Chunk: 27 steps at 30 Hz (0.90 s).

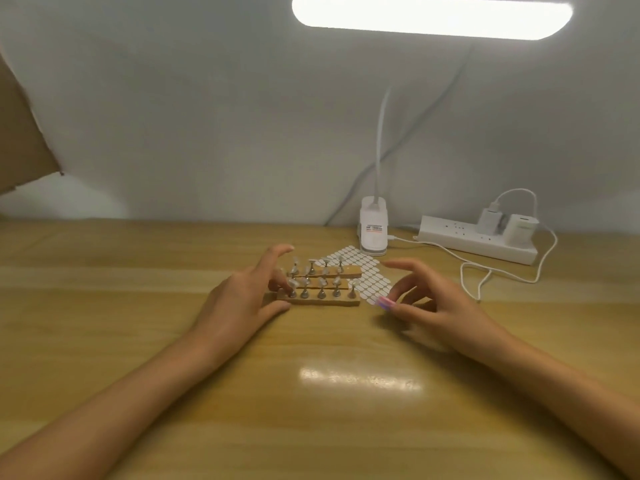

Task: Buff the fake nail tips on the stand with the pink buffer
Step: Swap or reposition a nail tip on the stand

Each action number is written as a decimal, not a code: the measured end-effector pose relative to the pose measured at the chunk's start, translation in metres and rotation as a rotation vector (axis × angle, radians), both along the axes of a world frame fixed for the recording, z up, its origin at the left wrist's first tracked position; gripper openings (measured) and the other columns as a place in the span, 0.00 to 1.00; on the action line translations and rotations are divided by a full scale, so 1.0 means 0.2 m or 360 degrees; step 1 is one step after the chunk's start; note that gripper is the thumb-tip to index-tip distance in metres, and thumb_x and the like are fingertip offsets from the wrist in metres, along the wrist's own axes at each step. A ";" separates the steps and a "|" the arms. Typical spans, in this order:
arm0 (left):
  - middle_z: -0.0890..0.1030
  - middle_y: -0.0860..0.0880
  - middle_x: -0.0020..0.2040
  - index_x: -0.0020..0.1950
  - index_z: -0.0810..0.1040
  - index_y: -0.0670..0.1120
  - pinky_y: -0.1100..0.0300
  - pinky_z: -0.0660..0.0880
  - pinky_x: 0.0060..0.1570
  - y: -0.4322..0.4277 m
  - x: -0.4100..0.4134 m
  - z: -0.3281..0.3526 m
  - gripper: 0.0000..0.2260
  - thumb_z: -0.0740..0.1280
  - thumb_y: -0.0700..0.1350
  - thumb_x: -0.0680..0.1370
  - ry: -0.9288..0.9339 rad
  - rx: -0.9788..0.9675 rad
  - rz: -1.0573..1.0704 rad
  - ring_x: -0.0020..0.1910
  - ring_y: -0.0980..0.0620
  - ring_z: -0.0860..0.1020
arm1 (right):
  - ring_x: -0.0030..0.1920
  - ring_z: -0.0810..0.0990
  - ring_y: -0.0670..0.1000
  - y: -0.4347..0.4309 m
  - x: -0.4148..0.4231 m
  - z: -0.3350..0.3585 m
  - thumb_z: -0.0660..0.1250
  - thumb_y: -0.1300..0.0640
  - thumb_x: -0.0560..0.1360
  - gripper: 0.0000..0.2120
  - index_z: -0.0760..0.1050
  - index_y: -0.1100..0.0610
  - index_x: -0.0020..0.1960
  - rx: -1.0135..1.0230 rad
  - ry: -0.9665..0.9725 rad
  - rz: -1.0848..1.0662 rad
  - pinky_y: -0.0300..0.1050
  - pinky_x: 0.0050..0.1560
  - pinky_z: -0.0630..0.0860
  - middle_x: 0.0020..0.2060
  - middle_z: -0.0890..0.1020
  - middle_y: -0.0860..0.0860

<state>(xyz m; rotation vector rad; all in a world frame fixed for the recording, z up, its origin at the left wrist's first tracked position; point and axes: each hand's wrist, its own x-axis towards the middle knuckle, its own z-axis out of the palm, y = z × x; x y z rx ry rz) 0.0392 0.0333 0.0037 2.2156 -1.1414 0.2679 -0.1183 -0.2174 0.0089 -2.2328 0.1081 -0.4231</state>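
Bracing the stand (pixel 341 301) on the desk (pixel 311 410), the left hand (pixel 239 296) grips its left end with thumb and curled fingers (pixel 282 284), steadying the nail tips (pixel 322 281). The right hand (pixel 440 299) pinches the pink buffer (pixel 385 302) just beside the stand, apparently poised to stroke.

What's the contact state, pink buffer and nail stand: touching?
Apart. The head view shows a strip of sticker sheet between the pink buffer, held in the right hand, and the right end of the nail stand.

wooden table (pixel 311 427) bears stand (pixel 322 301), sticker sheet (pixel 370 275), lamp base (pixel 373 233), power strip (pixel 460 239).
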 end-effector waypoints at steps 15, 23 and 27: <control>0.81 0.61 0.50 0.69 0.63 0.67 0.76 0.69 0.40 0.00 -0.37 0.05 0.37 0.77 0.39 0.71 0.0544 0.0062 -0.0509 0.49 0.58 0.80 | 0.54 0.84 0.49 -0.16 -0.04 -0.01 0.69 0.55 0.73 0.16 0.81 0.47 0.60 0.1352 -0.0121 0.0180 0.41 0.46 0.81 0.53 0.85 0.50; 0.85 0.51 0.44 0.63 0.73 0.55 0.73 0.72 0.38 -0.01 -0.40 0.03 0.26 0.77 0.37 0.71 0.0858 -0.0222 -0.0465 0.40 0.61 0.81 | 0.44 0.85 0.52 -0.09 -0.05 -0.02 0.72 0.53 0.70 0.16 0.74 0.56 0.55 0.0733 -0.0185 0.0111 0.43 0.43 0.83 0.47 0.83 0.47; 0.84 0.55 0.41 0.61 0.73 0.58 0.73 0.70 0.37 -0.01 -0.43 0.04 0.24 0.77 0.40 0.72 0.0648 -0.0187 -0.0427 0.41 0.63 0.79 | 0.45 0.85 0.47 -0.04 -0.04 -0.04 0.73 0.54 0.72 0.13 0.72 0.49 0.52 0.0096 -0.0156 -0.0067 0.38 0.41 0.80 0.52 0.78 0.45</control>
